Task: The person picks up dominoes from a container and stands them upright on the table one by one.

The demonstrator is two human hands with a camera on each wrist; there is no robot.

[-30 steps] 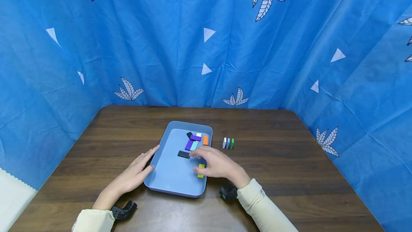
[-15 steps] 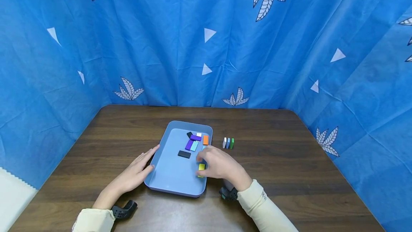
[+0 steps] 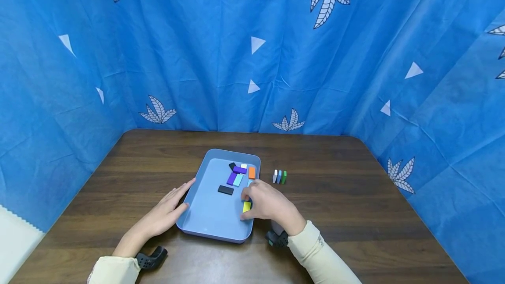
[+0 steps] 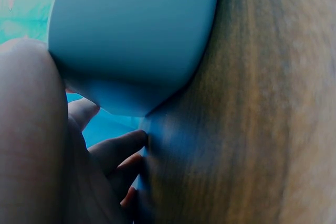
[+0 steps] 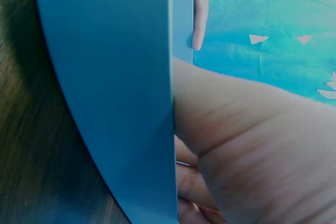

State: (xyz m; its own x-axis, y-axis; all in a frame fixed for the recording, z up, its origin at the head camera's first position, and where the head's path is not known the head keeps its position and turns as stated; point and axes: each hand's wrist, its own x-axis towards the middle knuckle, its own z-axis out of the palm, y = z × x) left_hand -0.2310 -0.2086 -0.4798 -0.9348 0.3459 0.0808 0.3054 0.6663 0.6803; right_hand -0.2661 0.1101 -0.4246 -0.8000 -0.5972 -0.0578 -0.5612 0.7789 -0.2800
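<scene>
A blue tray [image 3: 215,231] lies on the table, with several small coloured domino blocks inside. My right hand [image 3: 270,203] reaches over the tray's right rim, thumb and fingers curled about a yellow domino block [image 3: 247,206], pinching it. Just beyond the fingers lies a light-blue block [image 3: 250,182], partly covered by the hand. In the right wrist view, the tray wall [image 5: 115,87] hides the yellow block. My left hand [image 3: 159,214] rests against the tray's left side with fingers extended; the left wrist view shows the fingers [image 4: 118,148] beside the tray's outer wall.
Right of the tray, a white domino block [image 3: 275,175], a blue one [image 3: 279,176] and a green one [image 3: 284,177] stand upright in a row. Inside lie a black block [image 3: 225,190], an orange block [image 3: 251,172] and purple ones. A blue curtain [image 3: 236,56] surrounds the table.
The right hand's thumb and fingers have come down and closed in around the yellow domino block. The left hand and the tray stay where they were.
</scene>
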